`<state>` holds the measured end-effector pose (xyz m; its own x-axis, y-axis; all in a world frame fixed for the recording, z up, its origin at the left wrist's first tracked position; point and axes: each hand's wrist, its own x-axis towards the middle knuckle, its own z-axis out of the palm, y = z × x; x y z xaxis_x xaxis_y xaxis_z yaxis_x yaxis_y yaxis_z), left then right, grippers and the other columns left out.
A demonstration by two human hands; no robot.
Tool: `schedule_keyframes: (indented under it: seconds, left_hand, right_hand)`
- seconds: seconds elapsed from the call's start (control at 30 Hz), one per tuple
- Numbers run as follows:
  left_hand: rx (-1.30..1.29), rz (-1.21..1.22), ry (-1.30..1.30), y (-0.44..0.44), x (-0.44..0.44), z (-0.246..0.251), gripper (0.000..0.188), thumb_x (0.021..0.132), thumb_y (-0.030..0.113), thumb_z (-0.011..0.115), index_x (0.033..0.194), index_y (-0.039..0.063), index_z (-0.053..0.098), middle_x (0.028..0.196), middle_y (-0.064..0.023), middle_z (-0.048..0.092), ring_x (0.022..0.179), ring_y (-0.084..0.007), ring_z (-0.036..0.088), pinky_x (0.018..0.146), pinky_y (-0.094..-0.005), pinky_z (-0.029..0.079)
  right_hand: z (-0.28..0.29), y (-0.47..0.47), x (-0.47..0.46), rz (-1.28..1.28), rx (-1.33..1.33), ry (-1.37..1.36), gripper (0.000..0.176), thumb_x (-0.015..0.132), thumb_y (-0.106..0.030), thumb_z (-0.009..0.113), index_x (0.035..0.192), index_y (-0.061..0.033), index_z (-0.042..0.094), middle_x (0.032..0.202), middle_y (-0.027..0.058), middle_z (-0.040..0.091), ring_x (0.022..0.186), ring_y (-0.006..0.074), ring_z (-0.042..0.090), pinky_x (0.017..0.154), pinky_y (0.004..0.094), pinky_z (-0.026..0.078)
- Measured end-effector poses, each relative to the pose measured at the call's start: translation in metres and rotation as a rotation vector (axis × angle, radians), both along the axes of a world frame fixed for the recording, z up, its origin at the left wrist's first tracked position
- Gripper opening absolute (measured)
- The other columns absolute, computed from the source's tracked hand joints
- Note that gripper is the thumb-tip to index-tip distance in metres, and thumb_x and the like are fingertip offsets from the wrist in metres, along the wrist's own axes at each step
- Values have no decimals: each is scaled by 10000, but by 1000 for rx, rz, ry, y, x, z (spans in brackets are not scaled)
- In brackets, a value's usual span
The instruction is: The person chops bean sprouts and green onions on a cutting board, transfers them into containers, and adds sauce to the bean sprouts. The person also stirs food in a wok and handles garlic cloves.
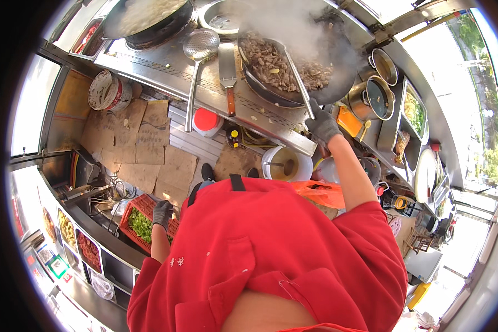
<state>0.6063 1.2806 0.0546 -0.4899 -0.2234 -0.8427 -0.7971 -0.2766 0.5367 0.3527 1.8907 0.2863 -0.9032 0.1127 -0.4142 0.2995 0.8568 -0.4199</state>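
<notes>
My right hand [324, 124], in a dark grey glove, grips the metal handle of a ladle or spatula [296, 76] whose far end lies in the meat. Browned sliced meat [269, 62] fills much of a large steaming wok [340, 79]. My left hand [162, 212], also gloved, hangs low beside a red plastic crate [137, 203] of chopped green leaves [139, 226]; its fingers are partly curled, and whether they hold anything is unclear. A perforated skimmer [201, 45] and a wooden-handled metal turner [228, 70] lie on the steel counter left of the wok.
A second steaming wok [149, 29] stands at the upper left. Steel pots [371, 97] and an orange cloth or sponge-like item [348, 121] are right of the meat wok. A white bucket [301, 162] stands below the counter's edge [274, 130]. Flattened cardboard [149, 133] covers part of the floor.
</notes>
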Motion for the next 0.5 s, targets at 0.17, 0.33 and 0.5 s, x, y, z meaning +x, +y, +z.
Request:
schedule_keyframes:
  seconds: [0.17, 0.33, 0.5]
  left_hand:
    - [-41, 103, -162, -23, 91, -54, 184, 869, 94, 603, 1025, 9, 558, 730, -90, 593, 600, -206, 569, 504, -363, 455]
    - [-66, -47, -292, -17, 108, -58, 164, 860, 110, 606, 993, 18, 576, 732, -89, 595, 609, -221, 579, 518, -371, 473]
    - [-24, -218, -186, 1, 15, -15, 179, 858, 133, 618, 1015, 52, 594, 743, -56, 609, 582, -188, 572, 497, -329, 447]
  right_hand:
    - [100, 41, 90, 40, 211, 36, 649, 833, -249, 549, 1447, -231, 338, 992, 238, 652, 952, 416, 618, 868, 470, 470]
    - [127, 51, 114, 182, 352, -58, 637, 838, -253, 541, 1444, -192, 358, 1029, 213, 660, 971, 370, 636, 893, 442, 470]
    - [36, 34, 51, 43, 252, -99, 638, 836, -230, 545, 1441, -186, 349, 1026, 248, 636, 940, 392, 628, 823, 427, 484]
